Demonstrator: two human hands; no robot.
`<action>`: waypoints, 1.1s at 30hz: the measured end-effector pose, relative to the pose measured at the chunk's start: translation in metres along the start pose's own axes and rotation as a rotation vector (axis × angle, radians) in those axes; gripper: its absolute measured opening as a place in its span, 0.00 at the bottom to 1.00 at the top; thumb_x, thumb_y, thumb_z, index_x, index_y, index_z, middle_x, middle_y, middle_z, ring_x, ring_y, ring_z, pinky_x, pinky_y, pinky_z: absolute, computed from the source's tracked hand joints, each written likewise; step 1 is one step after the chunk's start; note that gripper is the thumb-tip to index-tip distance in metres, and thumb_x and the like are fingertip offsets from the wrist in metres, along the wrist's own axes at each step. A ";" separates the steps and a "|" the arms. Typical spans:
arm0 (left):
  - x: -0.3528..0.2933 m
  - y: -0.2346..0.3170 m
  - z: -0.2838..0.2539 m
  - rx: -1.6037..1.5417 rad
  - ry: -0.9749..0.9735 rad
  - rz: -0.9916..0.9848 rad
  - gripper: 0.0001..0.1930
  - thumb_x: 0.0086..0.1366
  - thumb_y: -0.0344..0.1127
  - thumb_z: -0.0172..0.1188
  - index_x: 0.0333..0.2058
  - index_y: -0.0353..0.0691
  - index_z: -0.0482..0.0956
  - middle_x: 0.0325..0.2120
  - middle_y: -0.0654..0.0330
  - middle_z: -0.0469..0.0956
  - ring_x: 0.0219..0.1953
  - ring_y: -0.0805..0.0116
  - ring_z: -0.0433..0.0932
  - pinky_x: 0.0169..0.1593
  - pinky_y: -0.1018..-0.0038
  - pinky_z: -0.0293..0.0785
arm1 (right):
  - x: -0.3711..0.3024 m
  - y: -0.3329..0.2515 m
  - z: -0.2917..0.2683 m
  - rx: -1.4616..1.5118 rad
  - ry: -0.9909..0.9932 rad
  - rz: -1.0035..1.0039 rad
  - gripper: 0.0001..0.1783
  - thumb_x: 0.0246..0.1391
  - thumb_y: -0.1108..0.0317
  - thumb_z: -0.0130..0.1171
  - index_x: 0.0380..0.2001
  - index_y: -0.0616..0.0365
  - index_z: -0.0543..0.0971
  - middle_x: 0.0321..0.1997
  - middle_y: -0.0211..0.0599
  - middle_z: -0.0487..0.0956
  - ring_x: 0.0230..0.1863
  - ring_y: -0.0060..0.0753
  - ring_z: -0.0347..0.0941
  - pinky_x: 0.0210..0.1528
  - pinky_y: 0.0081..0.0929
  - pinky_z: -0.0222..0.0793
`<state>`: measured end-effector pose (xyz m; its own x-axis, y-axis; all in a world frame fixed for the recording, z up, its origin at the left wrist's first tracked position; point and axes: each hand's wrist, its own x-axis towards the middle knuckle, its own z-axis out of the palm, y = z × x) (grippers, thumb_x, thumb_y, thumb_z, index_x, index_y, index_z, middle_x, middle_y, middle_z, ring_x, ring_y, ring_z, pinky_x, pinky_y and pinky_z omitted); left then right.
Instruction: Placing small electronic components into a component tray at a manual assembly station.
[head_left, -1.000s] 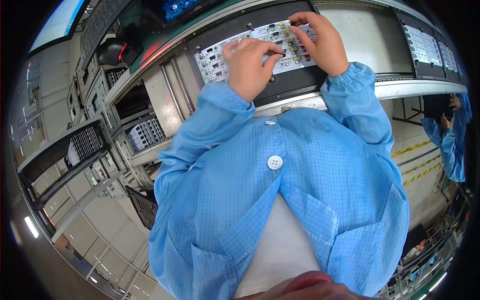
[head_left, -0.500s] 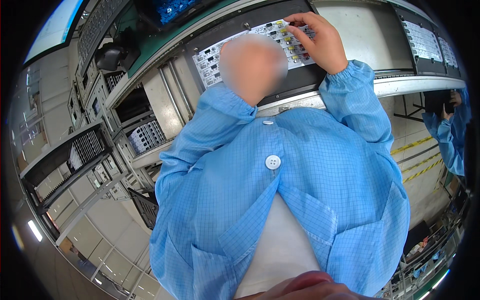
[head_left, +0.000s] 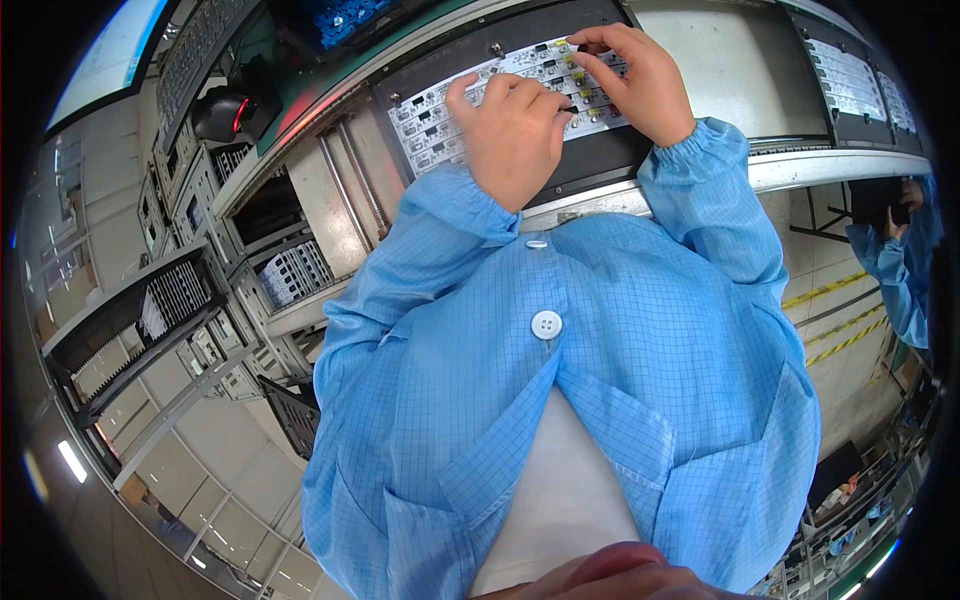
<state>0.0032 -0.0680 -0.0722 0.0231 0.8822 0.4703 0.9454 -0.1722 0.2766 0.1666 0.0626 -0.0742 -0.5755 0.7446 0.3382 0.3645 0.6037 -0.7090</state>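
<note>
White circuit boards (head_left: pixel 425 128) with small black and yellow parts lie in rows in a black carrier tray (head_left: pixel 590 158). My left hand (head_left: pixel 515 135) is over the middle of the boards, fingers curled. Between its thumb and index finger is a small black part (head_left: pixel 568 109), close to the board surface. At the right end of the boards, my right hand (head_left: pixel 645 85) has its thumb and index finger brought together near a yellow part. What these fingertips hold, if anything, is too small to make out. Both hands hide portions of the boards beneath them.
A second black tray with white boards (head_left: pixel 845 85) sits farther right on the conveyor rails (head_left: pixel 800 172). Blue parts fill a dark bin (head_left: pixel 345 20) at the back. A black mouse (head_left: pixel 222 113) is at the left. Another person's blue sleeve (head_left: pixel 905 290) shows at far right.
My left hand, covered by a blur before, now shows clearly over the boards. The mouse now glows red. My right hand has stayed nearly in place.
</note>
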 end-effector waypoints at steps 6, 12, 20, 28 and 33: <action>0.002 0.003 0.000 0.006 0.005 0.035 0.06 0.56 0.37 0.73 0.33 0.52 0.88 0.35 0.74 0.83 0.49 0.70 0.77 0.64 0.44 0.53 | -0.001 0.000 0.001 -0.002 0.023 -0.041 0.13 0.61 0.69 0.70 0.49 0.55 0.86 0.38 0.34 0.83 0.41 0.32 0.81 0.42 0.28 0.77; 0.006 0.006 0.003 0.023 0.001 0.039 0.06 0.56 0.36 0.73 0.34 0.53 0.89 0.35 0.73 0.84 0.48 0.70 0.77 0.65 0.44 0.53 | 0.000 0.002 -0.001 -0.056 0.011 -0.035 0.13 0.60 0.68 0.70 0.49 0.55 0.86 0.37 0.33 0.83 0.41 0.32 0.80 0.40 0.28 0.76; 0.010 0.005 -0.004 -0.116 -0.032 -0.072 0.02 0.57 0.36 0.72 0.30 0.52 0.89 0.30 0.71 0.86 0.45 0.68 0.80 0.65 0.45 0.53 | 0.003 0.002 -0.002 -0.041 0.024 -0.037 0.13 0.60 0.66 0.71 0.48 0.53 0.87 0.39 0.32 0.84 0.42 0.32 0.80 0.41 0.28 0.76; 0.014 0.009 -0.011 -0.095 -0.119 -0.089 0.00 0.56 0.35 0.72 0.27 0.51 0.90 0.28 0.70 0.86 0.43 0.68 0.79 0.65 0.44 0.53 | 0.000 -0.003 0.000 0.095 0.109 0.091 0.12 0.62 0.67 0.70 0.47 0.58 0.86 0.36 0.28 0.84 0.37 0.21 0.77 0.38 0.23 0.73; 0.011 0.013 0.005 -0.016 -0.034 0.010 0.01 0.56 0.35 0.71 0.27 0.49 0.90 0.28 0.70 0.85 0.45 0.67 0.78 0.65 0.43 0.54 | 0.006 0.038 -0.005 0.522 0.387 0.392 0.11 0.63 0.67 0.70 0.46 0.60 0.85 0.32 0.23 0.81 0.31 0.16 0.73 0.35 0.19 0.69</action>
<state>0.0176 -0.0587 -0.0681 0.0434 0.8948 0.4443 0.9397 -0.1876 0.2860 0.1808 0.0912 -0.0959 -0.1423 0.9818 0.1260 0.0402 0.1329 -0.9903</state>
